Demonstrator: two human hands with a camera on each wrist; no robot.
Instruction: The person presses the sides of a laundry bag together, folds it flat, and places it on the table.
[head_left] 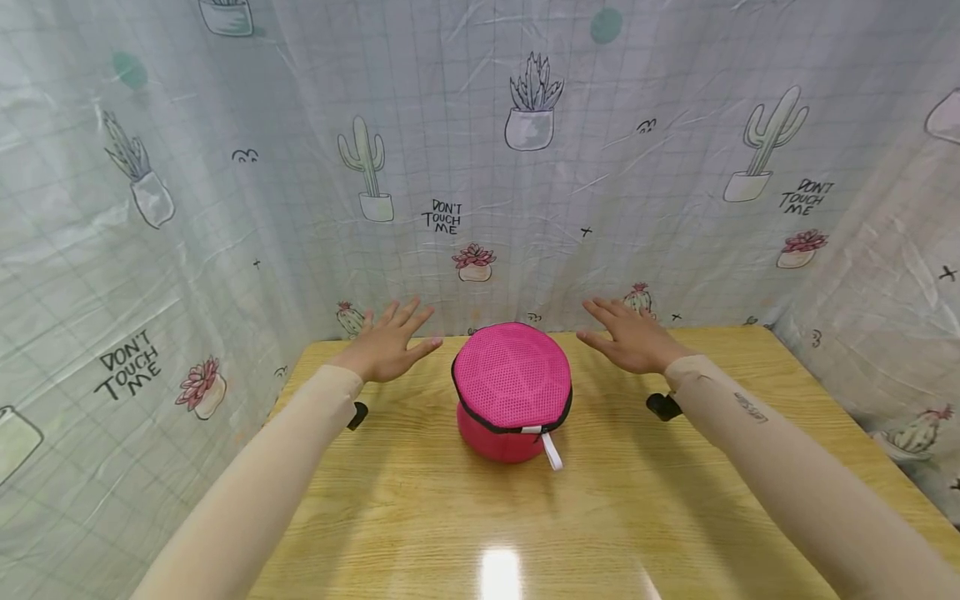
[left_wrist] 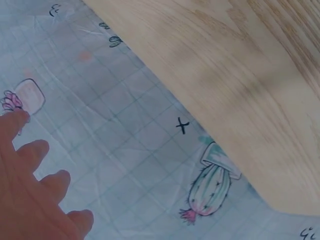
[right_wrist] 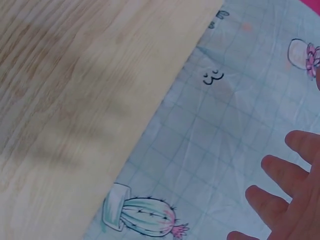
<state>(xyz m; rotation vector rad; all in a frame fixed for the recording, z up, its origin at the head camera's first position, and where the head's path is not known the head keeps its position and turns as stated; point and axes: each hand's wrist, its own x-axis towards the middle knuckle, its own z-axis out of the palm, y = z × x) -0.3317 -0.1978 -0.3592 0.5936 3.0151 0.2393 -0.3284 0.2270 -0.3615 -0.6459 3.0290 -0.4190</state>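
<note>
A round pink mesh bag (head_left: 513, 375) with a black zipper edge and a white pull tab (head_left: 552, 451) stands on the wooden table (head_left: 420, 517). To its left, my left hand (head_left: 390, 343) is held out with fingers spread and nothing in it. My right hand (head_left: 628, 337) mirrors it on the bag's right side, its fingers also spread and holding nothing. Both hands are apart from the bag. In the left wrist view, fingers of the left hand (left_wrist: 35, 185) show over the curtain; the right wrist view shows the right hand's fingers (right_wrist: 280, 172) likewise.
A curtain (head_left: 442, 125) printed with cacti and lettering hangs behind the table's far edge and along both sides. Small black devices are worn at the left wrist (head_left: 358, 415) and right wrist (head_left: 663, 406). Light reflects off the table near the front.
</note>
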